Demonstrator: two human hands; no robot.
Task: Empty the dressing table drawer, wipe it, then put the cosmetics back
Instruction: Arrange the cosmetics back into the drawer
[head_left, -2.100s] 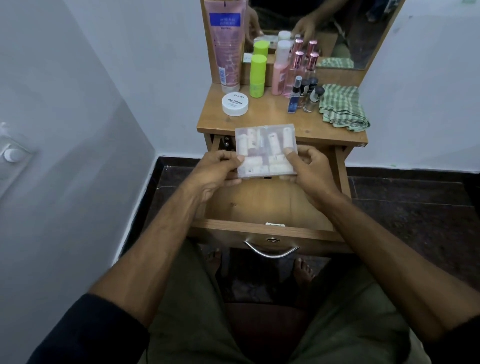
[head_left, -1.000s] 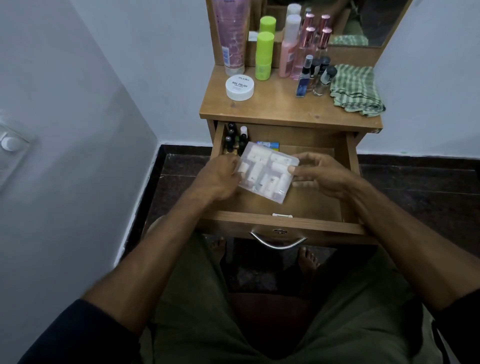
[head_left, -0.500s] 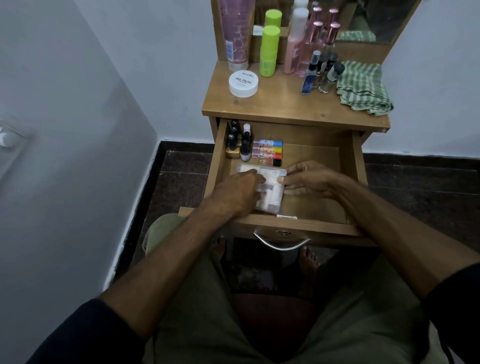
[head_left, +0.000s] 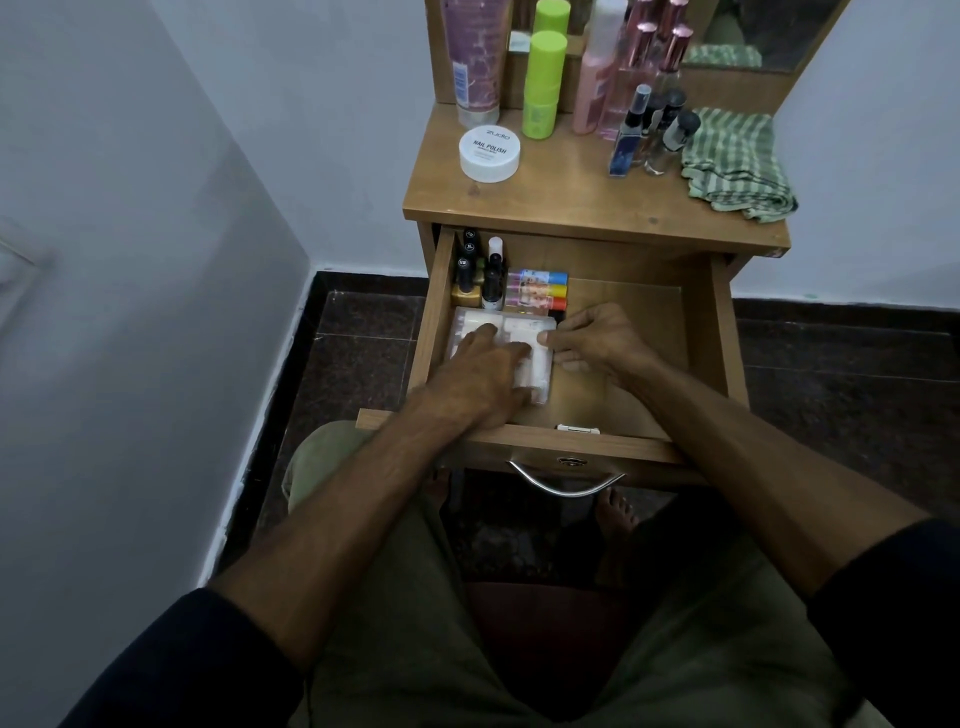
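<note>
Head: 2 hands press 1 clear case in drawer.

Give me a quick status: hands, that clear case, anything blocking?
Left hand flat on clear case, right hand at its edge. Case lies in drawer. Nothing blocking.

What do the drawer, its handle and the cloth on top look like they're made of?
Drawer: wood-look board, likely laminate, matte, with printed-looking grain and square edges.
Handle: metal, polished silver; it shows bright highlights.
Cloth: woven fabric, probably cotton, green and pale checked, soft folds and a wavy edge.
</note>
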